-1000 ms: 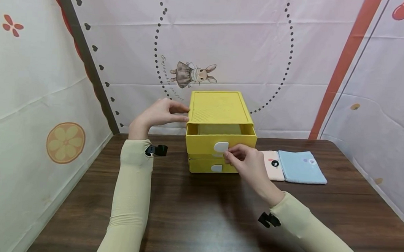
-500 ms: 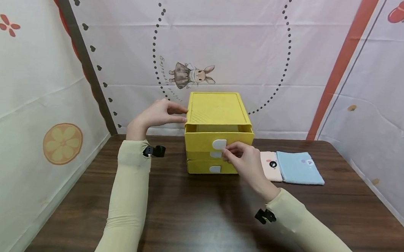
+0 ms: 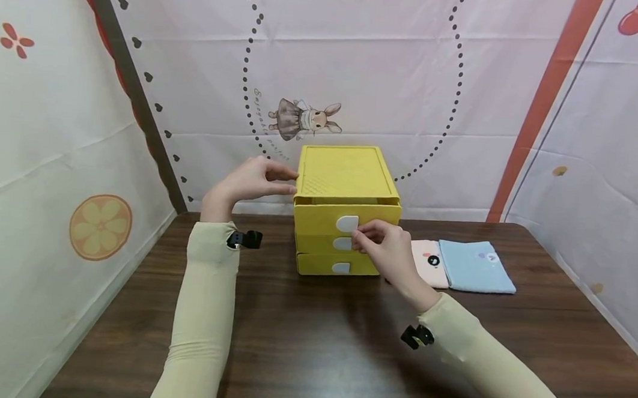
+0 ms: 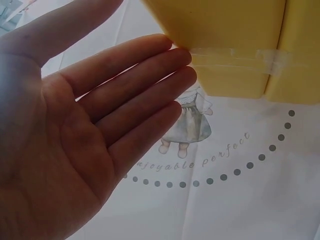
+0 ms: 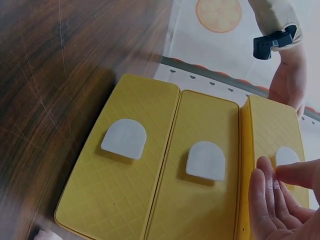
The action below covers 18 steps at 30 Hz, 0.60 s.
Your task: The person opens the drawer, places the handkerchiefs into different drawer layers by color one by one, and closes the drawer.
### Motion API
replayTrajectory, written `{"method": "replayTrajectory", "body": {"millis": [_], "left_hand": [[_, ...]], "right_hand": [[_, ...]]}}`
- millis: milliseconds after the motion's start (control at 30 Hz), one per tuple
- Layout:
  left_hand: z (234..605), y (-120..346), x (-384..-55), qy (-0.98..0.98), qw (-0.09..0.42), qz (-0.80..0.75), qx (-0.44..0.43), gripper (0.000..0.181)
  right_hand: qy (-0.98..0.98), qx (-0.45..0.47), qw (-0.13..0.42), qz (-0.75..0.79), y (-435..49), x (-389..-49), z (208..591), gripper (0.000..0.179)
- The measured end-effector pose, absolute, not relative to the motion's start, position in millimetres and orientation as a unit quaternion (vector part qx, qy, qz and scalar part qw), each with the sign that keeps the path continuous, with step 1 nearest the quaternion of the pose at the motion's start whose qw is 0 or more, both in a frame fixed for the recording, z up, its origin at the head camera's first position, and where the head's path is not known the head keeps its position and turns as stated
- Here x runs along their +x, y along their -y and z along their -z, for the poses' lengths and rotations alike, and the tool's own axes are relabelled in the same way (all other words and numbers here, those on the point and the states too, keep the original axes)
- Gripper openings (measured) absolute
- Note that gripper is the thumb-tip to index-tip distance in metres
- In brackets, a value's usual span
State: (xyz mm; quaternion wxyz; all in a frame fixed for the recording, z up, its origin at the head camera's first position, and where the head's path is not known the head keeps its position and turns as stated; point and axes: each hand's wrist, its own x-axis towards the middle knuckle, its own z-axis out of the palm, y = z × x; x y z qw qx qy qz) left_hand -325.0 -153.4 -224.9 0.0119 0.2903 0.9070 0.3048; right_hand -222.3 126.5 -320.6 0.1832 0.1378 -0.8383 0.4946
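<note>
A yellow three-drawer box [image 3: 347, 170] stands on the table; its top drawer [image 3: 318, 220] juts out slightly, and the two drawers below it look flush. Each drawer front bears a white tab handle, seen well on the middle drawer [image 5: 206, 160]. My right hand [image 3: 386, 250] pinches the edge of the top drawer's handle [image 3: 347, 223] between thumb and fingertips. With fingers straight, my left hand [image 3: 252, 180] rests its fingertips against the box's upper left side. In the left wrist view the left palm [image 4: 65, 130] shows bare, fingertips right at the yellow wall.
Right of the box lie a folded pink cloth [image 3: 423, 270] with a printed face and a folded light blue cloth [image 3: 472, 267]. A printed curtain [image 3: 359, 57] hangs close behind the dark wooden table [image 3: 300, 342] and along both sides.
The top drawer has slid inward, narrowing the gap under the box's lid and uncovering the middle drawer's handle. My right hand has moved in with it; my left has stayed at the side.
</note>
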Motion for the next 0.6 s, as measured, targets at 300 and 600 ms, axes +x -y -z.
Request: {"method": "replayTrajectory", "body": {"millis": [300, 600], "left_hand": [[225.3, 153.6, -324.5, -0.907, 0.006, -0.307, 0.287, 0.046], [226.3, 152.7, -324.7, -0.907, 0.003, -0.307, 0.287, 0.046]], "right_hand": [[0.834, 0.128, 0.172, -0.509, -125.6, -228.8, 320.1, 0.015], [0.837, 0.119, 0.167, -0.508, -125.2, -232.7, 318.2, 0.015]]}}
